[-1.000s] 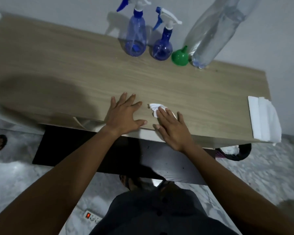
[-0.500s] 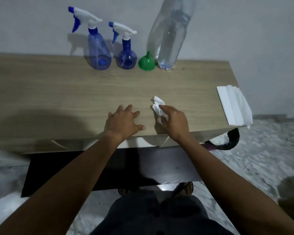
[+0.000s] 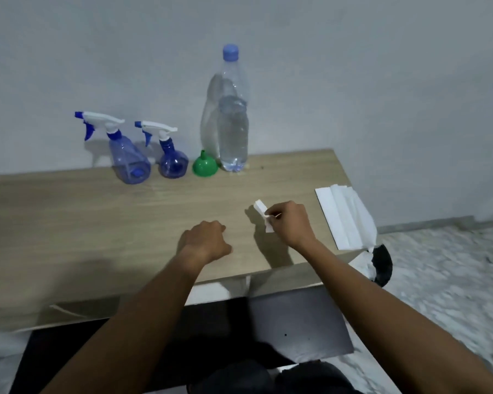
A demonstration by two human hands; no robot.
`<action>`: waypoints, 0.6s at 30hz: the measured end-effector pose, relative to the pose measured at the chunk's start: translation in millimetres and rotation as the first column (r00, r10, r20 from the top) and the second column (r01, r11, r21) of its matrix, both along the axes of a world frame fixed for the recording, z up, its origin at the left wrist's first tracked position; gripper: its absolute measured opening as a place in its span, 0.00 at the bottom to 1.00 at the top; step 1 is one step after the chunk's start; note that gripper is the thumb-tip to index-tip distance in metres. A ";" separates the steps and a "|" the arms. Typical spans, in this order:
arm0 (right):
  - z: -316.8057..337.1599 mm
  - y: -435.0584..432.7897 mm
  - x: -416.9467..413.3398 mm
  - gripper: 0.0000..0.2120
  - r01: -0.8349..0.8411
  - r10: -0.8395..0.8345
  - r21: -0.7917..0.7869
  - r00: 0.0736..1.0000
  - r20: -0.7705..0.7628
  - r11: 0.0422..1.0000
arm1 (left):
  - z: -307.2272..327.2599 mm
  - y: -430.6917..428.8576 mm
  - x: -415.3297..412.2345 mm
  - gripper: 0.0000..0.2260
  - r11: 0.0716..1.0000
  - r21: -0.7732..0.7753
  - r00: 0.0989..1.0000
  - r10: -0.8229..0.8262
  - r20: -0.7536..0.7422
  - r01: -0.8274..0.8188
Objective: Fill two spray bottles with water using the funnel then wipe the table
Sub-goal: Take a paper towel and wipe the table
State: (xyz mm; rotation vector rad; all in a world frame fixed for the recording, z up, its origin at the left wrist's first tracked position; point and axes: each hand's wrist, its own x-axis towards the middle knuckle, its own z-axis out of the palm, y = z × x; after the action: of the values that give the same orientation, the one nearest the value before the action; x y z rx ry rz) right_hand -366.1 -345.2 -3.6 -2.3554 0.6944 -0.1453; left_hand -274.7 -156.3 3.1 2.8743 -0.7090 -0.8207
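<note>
Right hand [image 3: 292,224] pinches a small crumpled white tissue [image 3: 264,214], held above the light wood-grain table [image 3: 69,223], near-right of centre. Left hand [image 3: 208,243] curled into a loose fist, empty, resting on the table just left of it. Far edge by the wall, left to right: larger blue translucent spray bottle [image 3: 125,153], smaller blue spray bottle [image 3: 171,157], green plastic funnel [image 3: 205,164] mouth-down, tall clear water bottle [image 3: 230,120] with blue cap. Stack of folded white tissues [image 3: 345,217] overhangs the right table edge.
</note>
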 end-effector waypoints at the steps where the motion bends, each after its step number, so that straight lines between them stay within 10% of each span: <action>1: 8.2 -17.3 -6.0 0.10 0.037 -0.038 0.023 0.998 0.043 0.999 | 3.3 -15.4 -2.6 0.33 1.000 0.000 1.000 -0.016 0.000 0.016; 18: 32.9 -282.1 -135.6 0.08 0.407 -0.414 0.076 0.895 0.169 0.910 | -7.4 -336.5 -93.8 0.45 0.984 -0.152 0.990 -0.105 -0.099 0.089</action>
State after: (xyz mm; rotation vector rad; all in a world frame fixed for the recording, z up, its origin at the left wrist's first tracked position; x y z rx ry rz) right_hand -501.7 -627.3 29.4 -2.0944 1.0846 -0.5205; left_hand -368.5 -492.8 -4.3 2.6622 -0.8643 -0.8860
